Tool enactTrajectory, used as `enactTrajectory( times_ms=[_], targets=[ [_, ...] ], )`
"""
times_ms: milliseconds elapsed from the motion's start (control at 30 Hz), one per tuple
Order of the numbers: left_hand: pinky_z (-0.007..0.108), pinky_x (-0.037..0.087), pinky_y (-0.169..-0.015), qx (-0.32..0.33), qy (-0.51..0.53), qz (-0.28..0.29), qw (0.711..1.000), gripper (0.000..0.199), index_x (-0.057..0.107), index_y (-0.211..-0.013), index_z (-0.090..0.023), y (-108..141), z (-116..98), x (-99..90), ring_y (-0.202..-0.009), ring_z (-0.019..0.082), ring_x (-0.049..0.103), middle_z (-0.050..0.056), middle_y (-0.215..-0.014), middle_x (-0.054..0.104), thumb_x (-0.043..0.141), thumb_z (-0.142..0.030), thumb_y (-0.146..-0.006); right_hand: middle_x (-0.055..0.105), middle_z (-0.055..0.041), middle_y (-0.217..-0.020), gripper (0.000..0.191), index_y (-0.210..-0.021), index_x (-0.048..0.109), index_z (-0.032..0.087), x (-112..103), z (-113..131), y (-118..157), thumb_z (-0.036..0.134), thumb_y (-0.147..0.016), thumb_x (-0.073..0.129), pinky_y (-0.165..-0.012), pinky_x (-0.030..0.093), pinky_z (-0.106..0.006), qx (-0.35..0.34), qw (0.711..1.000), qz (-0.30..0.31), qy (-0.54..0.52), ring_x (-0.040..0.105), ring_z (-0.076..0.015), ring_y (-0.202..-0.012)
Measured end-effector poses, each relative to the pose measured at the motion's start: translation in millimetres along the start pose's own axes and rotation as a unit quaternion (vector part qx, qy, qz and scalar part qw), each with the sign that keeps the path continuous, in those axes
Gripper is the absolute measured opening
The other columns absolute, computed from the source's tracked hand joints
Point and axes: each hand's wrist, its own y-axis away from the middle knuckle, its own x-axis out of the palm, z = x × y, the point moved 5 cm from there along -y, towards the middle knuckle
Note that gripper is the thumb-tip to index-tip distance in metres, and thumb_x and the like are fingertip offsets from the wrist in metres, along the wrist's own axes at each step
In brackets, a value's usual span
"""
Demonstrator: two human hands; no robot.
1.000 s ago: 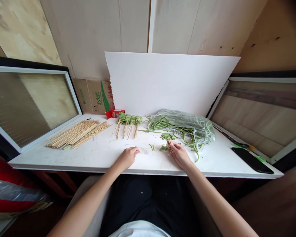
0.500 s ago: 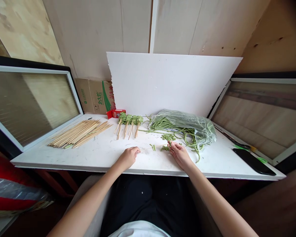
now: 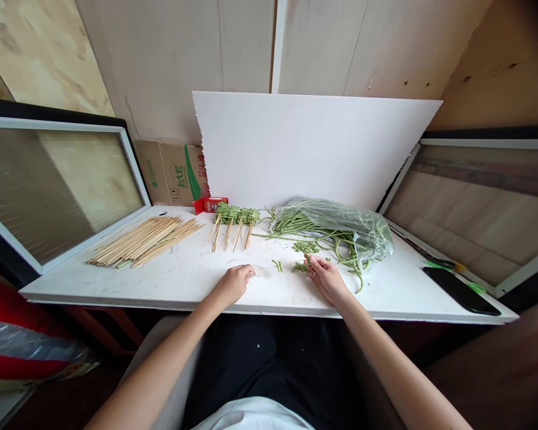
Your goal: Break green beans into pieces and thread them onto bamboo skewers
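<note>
Only your view shifts slightly: your left hand (image 3: pixel 233 285) pinches a skewer (image 3: pixel 264 269), your right hand (image 3: pixel 326 278) a bean (image 3: pixel 308 258) near its far end, so threading looks no further along.

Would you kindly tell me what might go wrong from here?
The thin skewer runs from the left hand toward the right hand, so its far end might prick that hand. The loose bean pieces close beside the right hand could be knocked aside.

One head-worn camera looks forward and down over the hands (image 3: pixel 234 284) and table (image 3: pixel 161 286).
</note>
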Motion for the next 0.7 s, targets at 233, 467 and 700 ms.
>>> enactTrajectory(
  times_ms=[233, 467, 700],
  targets=[
    [0.029, 0.055, -0.079, 0.005, -0.001, 0.0, 1.0, 0.03, 0.069, -0.1, -0.02, 0.2, 0.5, -0.1, -0.095, 0.021, 0.073, 0.008, -0.101, 0.078, 0.048, -0.002, -0.089, 0.073, -0.004, -0.09, 0.045, -0.095, 0.081, 0.025, 4.5, 3.2, 3.0, 0.06, -0.069, 0.092, -0.07, 0.049, -0.03, 0.002, 1.0, 0.006, 0.002, 0.063, -0.0199, -0.084],
    [0.029, 0.054, -0.079, 0.006, 0.001, -0.005, 1.0, 0.029, 0.07, -0.1, -0.02, 0.1, 0.9, -0.2, -0.093, 0.021, 0.072, 0.008, -0.099, 0.077, 0.049, -0.002, -0.09, 0.074, -0.0042, -0.088, 0.045, -0.097, 0.082, 0.023, 3.5, 2.3, 2.6, 0.059, -0.071, 0.091, -0.064, 0.047, -0.029, -0.015, 1.0, 0.001, 0.023, 0.061, -0.0177, -0.075],
    [0.029, 0.054, -0.078, 0.003, -0.005, -0.01, 1.0, 0.027, 0.069, -0.1, -0.02, 0.6, 2.0, -0.2, -0.092, 0.021, 0.072, 0.008, -0.098, 0.077, 0.049, -0.004, -0.09, 0.075, -0.0064, -0.089, 0.037, -0.09, 0.082, 0.022, 4.2, 7.4, 6.1, 0.053, -0.073, 0.091, -0.058, 0.045, -0.028, -0.028, 0.999, -0.019, 0.021, 0.062, -0.0175, -0.074]
  ],
)
